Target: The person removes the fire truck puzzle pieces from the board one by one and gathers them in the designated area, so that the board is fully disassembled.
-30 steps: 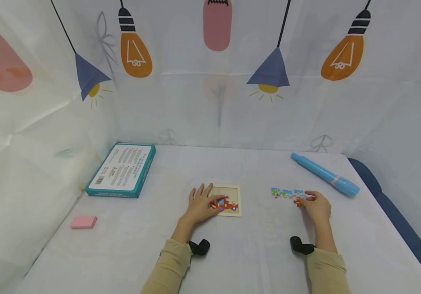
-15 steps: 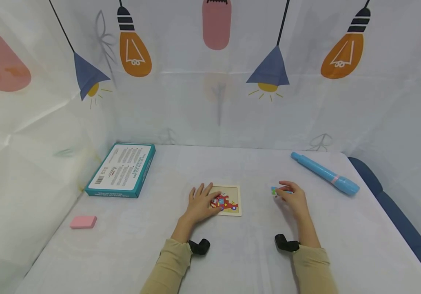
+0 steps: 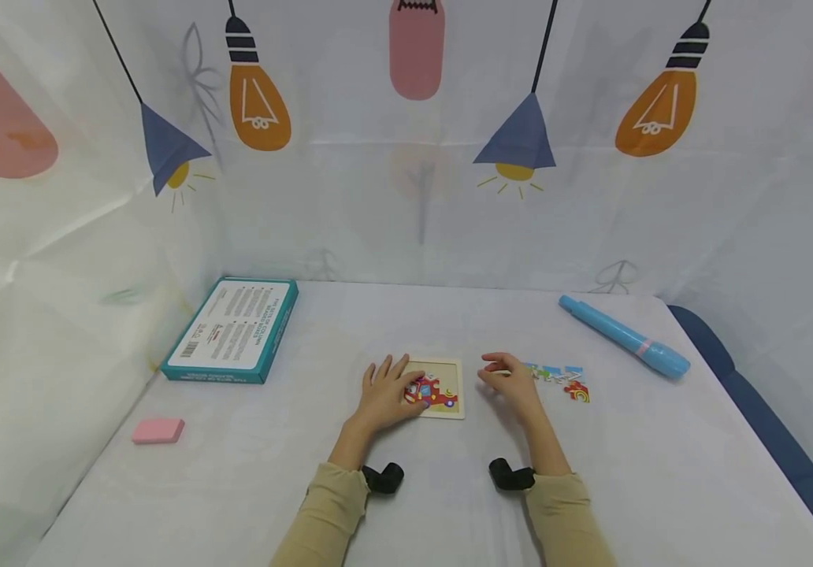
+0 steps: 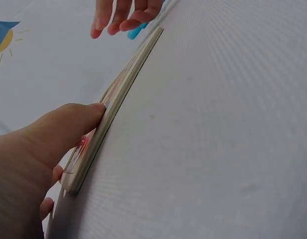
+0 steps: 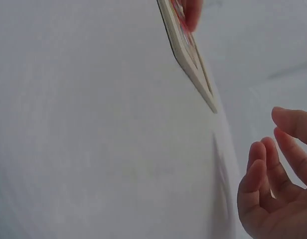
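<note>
A small wooden puzzle board [image 3: 454, 372] lies on the white table, showing a red vehicle picture in its recess. My left hand [image 3: 382, 398] rests on its left side with fingers spread. In the left wrist view its thumb [image 4: 76, 118] presses on the puzzle near the edge. My right hand [image 3: 516, 387] hovers just right of the board. In the right wrist view the right hand [image 5: 280, 191] has loosely bent fingers, thumb apart from them and nothing between. Several colourful puzzle pieces [image 3: 575, 391] lie to the right, partly hidden behind the right hand.
A teal-edged box [image 3: 232, 324] lies at the back left, with a pink block [image 3: 158, 431] in front of it. A light blue tube-like object [image 3: 626, 337] lies at the back right. A printed white curtain [image 3: 350, 189] closes off the table's far side.
My right hand has moved left, from over the loose puzzle pieces to beside the board, uncovering the pieces at the right. My left hand has stayed on the board.
</note>
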Tool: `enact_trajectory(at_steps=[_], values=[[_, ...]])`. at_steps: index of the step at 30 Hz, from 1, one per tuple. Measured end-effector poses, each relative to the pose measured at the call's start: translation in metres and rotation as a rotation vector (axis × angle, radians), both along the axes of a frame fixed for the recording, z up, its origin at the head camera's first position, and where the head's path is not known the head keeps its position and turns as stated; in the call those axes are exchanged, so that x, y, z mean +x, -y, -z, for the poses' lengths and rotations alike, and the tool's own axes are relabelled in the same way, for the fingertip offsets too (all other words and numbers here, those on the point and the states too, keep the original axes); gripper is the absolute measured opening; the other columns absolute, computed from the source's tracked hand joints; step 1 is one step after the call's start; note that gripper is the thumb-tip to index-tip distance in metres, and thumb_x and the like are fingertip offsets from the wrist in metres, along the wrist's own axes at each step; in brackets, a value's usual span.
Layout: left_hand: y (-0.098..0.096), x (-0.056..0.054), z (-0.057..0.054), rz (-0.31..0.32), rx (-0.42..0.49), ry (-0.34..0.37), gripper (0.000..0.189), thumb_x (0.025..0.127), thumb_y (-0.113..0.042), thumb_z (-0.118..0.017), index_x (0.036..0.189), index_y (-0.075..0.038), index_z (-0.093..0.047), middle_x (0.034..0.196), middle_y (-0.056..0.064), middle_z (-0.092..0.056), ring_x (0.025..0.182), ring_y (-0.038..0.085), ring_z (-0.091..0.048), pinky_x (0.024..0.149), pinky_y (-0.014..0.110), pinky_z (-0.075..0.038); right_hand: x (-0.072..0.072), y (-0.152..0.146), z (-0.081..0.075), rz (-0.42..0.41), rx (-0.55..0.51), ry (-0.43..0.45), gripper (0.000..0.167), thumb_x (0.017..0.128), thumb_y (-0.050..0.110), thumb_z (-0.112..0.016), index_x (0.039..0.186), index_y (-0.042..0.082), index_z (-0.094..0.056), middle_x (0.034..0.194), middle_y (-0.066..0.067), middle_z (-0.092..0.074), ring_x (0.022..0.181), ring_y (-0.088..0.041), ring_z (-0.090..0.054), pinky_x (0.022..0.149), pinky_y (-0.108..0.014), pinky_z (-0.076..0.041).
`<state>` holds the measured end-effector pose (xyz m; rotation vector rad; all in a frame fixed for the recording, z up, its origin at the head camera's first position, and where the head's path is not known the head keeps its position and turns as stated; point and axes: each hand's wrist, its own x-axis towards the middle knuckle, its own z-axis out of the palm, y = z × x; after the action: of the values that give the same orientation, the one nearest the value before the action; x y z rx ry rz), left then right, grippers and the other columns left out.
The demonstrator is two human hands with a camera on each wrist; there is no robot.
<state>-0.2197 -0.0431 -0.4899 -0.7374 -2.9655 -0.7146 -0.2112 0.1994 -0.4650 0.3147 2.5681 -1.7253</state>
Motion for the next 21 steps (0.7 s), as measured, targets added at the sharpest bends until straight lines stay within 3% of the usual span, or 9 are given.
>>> enact_trajectory(at_steps=[6,10,14,18,21], values=[[0.0,0.0,0.001,-0.008,0.012,-0.001,0.061,0.075,-0.045,-0.068,0.128,-0.02,-0.052,0.146,0.009,-0.035,0.136,0.035,-0.023,0.107,0.056,-0.01,0.0,0.029,0.001,-0.082,0.105,-0.058,0.029,0.083,0.01,-0.067,0.111,0.003,-0.062,0.096,-0.013,-0.061,0.084,-0.022,-0.057,0.065,-0.027,-0.046],[0.0,-0.001,0.001,-0.013,0.022,0.001,0.062,0.072,-0.043,-0.07,0.125,-0.018,-0.052,0.145,0.01,-0.037,0.136,0.035,-0.024,0.107,0.055,-0.009,-0.001,0.048,0.001,-0.211,0.299,-0.109,0.029,0.079,0.011,-0.071,0.107,0.005,-0.065,0.096,-0.012,-0.059,0.084,-0.023,-0.054,0.07,-0.033,-0.045],[0.0,0.0,0.001,-0.015,0.038,0.013,0.056,0.072,-0.042,-0.07,0.119,-0.016,-0.055,0.145,0.01,-0.037,0.136,0.036,-0.024,0.107,0.055,-0.009,-0.003,0.062,0.002,-0.322,0.517,-0.138,0.041,0.075,0.021,-0.076,0.113,0.008,-0.065,0.104,-0.015,-0.054,0.092,-0.029,-0.051,0.078,-0.042,-0.044],[0.0,0.0,0.001,-0.007,0.058,0.025,0.053,0.072,-0.042,-0.07,0.117,-0.015,-0.057,0.145,0.011,-0.036,0.135,0.037,-0.023,0.107,0.056,-0.009,-0.004,0.069,0.002,-0.356,0.677,-0.135,0.048,0.073,0.029,-0.077,0.116,0.011,-0.065,0.111,-0.017,-0.051,0.097,-0.032,-0.049,0.08,-0.046,-0.043],[0.0,-0.001,0.001,-0.008,0.053,0.025,0.053,0.072,-0.042,-0.069,0.116,-0.015,-0.058,0.146,0.011,-0.036,0.136,0.037,-0.023,0.107,0.056,-0.009,-0.005,0.072,0.001,-0.348,0.682,-0.127,0.046,0.072,0.029,-0.077,0.113,0.013,-0.065,0.112,-0.017,-0.051,0.097,-0.033,-0.048,0.08,-0.047,-0.042]])
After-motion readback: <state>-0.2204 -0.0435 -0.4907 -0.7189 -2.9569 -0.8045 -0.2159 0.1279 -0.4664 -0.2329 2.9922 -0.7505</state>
